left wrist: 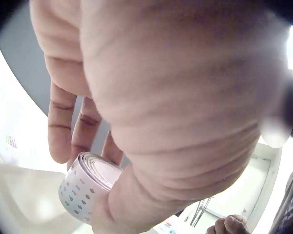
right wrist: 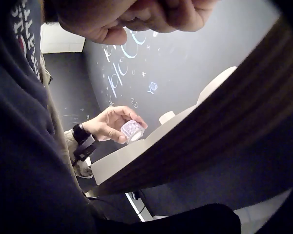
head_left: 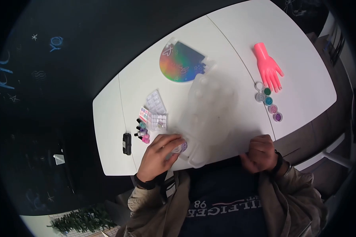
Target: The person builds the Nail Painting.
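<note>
My left hand (head_left: 156, 156) pinches a small roll of patterned strip (head_left: 180, 147) between thumb and fingers at the table's near edge. In the left wrist view the roll (left wrist: 80, 190) is pale with small grey prints, its coiled end showing. Beside it lies a translucent, cloudy plastic piece (head_left: 209, 114) with a rounded frame at its near end. At the near edge to the right, my right hand (head_left: 260, 153) has curled fingers, with nothing visible in them. The right wrist view shows the left hand (right wrist: 110, 124) holding the roll (right wrist: 133, 131) above the tabletop.
On the white table (head_left: 304, 91) lie a rainbow half-round pouch (head_left: 182, 63), a pink model hand (head_left: 268, 68), several glitter pots (head_left: 268, 101), a clear compartment tray (head_left: 156, 102), small bottles (head_left: 144, 138) and a black case (head_left: 126, 143). A dark wall stands at the left.
</note>
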